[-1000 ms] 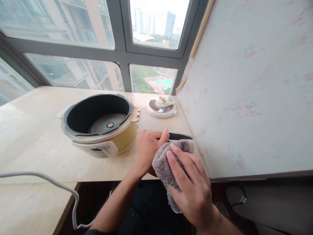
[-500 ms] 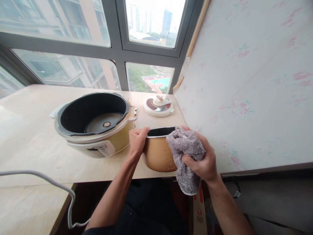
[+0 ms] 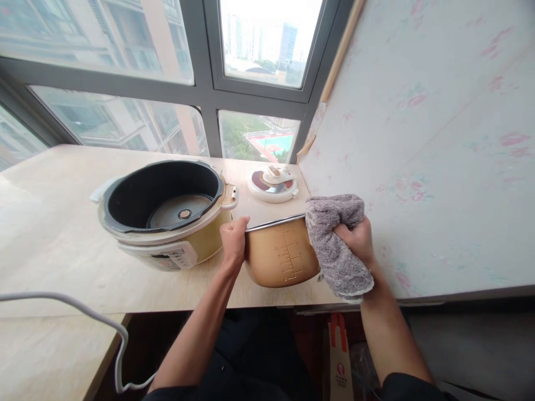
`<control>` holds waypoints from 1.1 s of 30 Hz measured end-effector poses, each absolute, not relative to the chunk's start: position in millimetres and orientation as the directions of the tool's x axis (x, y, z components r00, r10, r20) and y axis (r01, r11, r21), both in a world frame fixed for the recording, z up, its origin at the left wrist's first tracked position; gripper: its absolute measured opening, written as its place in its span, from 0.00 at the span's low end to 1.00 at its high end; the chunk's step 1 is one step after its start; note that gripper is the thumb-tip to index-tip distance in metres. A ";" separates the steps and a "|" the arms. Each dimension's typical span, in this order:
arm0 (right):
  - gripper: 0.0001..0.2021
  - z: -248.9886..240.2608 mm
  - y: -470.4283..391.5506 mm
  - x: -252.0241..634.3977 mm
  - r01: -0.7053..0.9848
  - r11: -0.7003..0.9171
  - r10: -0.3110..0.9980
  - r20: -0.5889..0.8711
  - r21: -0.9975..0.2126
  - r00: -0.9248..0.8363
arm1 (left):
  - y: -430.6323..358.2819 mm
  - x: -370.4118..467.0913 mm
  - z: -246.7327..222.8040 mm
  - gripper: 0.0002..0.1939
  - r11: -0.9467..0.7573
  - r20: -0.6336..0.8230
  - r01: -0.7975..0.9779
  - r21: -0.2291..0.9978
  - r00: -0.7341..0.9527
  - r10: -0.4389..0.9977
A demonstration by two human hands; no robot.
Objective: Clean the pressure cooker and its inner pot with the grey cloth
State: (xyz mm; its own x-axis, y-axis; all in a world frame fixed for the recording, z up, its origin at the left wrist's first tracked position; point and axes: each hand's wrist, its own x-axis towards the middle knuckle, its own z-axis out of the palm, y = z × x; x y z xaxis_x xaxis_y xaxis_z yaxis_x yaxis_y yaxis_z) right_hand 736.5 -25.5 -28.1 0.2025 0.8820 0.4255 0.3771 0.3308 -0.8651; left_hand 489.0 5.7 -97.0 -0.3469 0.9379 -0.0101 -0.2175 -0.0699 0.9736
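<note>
A golden inner pot (image 3: 282, 256) with raised level marks hangs tilted over the front edge of the wooden counter. My left hand (image 3: 234, 239) is closed on its left rim, thumb on top. Bunched in my right hand (image 3: 358, 238) is a grey-brown towel (image 3: 334, 217), which lies against the pot's right side and hides part of its rim. To the left stands the cooker body (image 3: 200, 239), lidless, its dark inside showing a round metal base. The white and brown lid (image 3: 272, 184) rests behind the pot, near the window.
A grey cable (image 3: 75, 302) curves over the counter (image 3: 54, 267) at the left. The windows (image 3: 259, 55) stand behind, and a flowered wall (image 3: 438, 167) rises at the right. A paper bag (image 3: 340, 362) sits below the counter.
The towel and my right hand have moved right and slightly up, uncovering more of the pot's front. The pot's right side is tilted higher. My left hand keeps its hold.
</note>
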 end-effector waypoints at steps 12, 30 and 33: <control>0.15 -18.7 -42.2 707.8 0.376 0.474 0.862 0.506 -0.796 -0.016 | -2.5 487.7 -95.8 0.26 -0.078 0.064 -0.036 0.996 -0.282 0.957; 0.30 -19.7 -91.4 643.6 0.807 0.460 0.611 0.792 -0.372 0.017 | -23.2 508.1 -33.8 0.22 -0.297 0.360 0.503 0.812 -0.030 0.933; 0.37 -22.7 -102.2 623.5 0.824 0.517 0.578 0.804 -0.233 -0.136 | -20.7 505.9 -38.4 0.25 -0.229 0.298 0.420 0.878 -0.105 0.949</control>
